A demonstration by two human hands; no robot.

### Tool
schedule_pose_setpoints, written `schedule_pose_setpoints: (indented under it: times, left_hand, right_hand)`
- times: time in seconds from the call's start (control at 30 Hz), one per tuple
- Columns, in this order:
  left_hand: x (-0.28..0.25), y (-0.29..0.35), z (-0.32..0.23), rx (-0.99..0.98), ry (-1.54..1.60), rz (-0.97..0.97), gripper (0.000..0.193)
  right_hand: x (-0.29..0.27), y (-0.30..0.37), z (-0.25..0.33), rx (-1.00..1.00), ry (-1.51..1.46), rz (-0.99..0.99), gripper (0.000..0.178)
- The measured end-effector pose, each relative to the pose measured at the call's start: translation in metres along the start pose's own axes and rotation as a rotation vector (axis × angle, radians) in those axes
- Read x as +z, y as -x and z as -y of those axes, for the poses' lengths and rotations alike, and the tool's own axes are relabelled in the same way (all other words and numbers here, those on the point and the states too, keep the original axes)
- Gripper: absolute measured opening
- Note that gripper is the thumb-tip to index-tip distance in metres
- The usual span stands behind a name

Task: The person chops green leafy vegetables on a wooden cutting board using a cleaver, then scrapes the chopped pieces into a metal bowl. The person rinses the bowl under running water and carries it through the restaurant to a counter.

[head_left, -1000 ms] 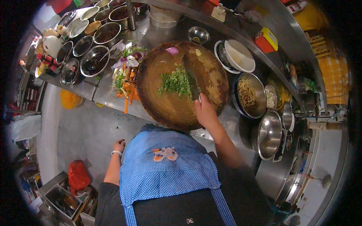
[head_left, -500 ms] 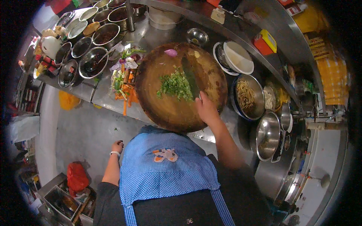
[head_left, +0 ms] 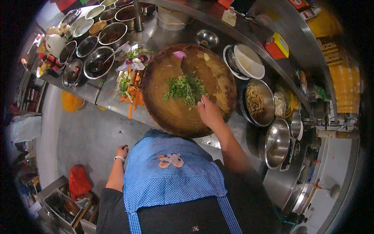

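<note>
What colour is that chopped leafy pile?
The leafy pile is green, best in the head view.

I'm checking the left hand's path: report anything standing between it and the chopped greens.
The front edge of the steel counter, then the near-left rim of the round chopping board. The left hand hangs outside that edge; the chopped greens lie on the board. Vegetable scraps sit left of that line.

Greens [head_left: 180, 90] lie on the chopping block [head_left: 156, 78], vegetable scraps [head_left: 138, 98] left.
</note>
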State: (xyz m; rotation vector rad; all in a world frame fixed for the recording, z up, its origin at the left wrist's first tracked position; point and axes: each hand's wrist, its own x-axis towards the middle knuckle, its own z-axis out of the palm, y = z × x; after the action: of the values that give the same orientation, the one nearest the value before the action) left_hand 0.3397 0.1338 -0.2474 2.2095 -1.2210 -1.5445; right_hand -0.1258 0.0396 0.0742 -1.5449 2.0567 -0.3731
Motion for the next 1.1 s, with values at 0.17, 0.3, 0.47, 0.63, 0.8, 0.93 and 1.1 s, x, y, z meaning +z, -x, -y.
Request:
schedule_pose_setpoints:
  times: [0.17, 0.3, 0.47, 0.63, 0.8, 0.93, 1.1]
  left_hand:
    - [0.001, 0.008, -0.005, 0.031, -0.116, -0.018, 0.022]
    - [-0.001, -0.002, 0.011, -0.009, -0.023, -0.004, 0.023]
    - [0.002, 0.000, -0.005, -0.022, -0.086, 0.041, 0.024]
    - [0.002, 0.007, -0.013, -0.030, 0.023, 0.008, 0.023]
    - [0.000, 0.006, -0.004, -0.048, 0.019, -0.015, 0.023]
    - [0.002, 0.006, 0.002, -0.045, 0.043, -0.038, 0.023]
    - [-0.002, 0.014, -0.014, -0.063, -0.003, -0.034, 0.022]
  right_hand:
    - [0.013, 0.003, -0.005, 0.033, 0.020, 0.061, 0.043]
    - [0.005, 0.009, 0.003, -0.042, 0.016, 0.019, 0.040]
    - [0.008, 0.004, 0.011, 0.014, 0.034, 0.091, 0.038]
    - [0.016, 0.006, 0.003, -0.096, 0.025, 0.067, 0.039]
    - [0.015, 0.008, 0.004, -0.154, 0.044, 0.030, 0.033]
    - [0.017, 0.012, 0.013, -0.109, 0.063, 0.079, 0.029]
    - [0.010, 0.013, 0.016, -0.102, 0.066, 0.094, 0.030]
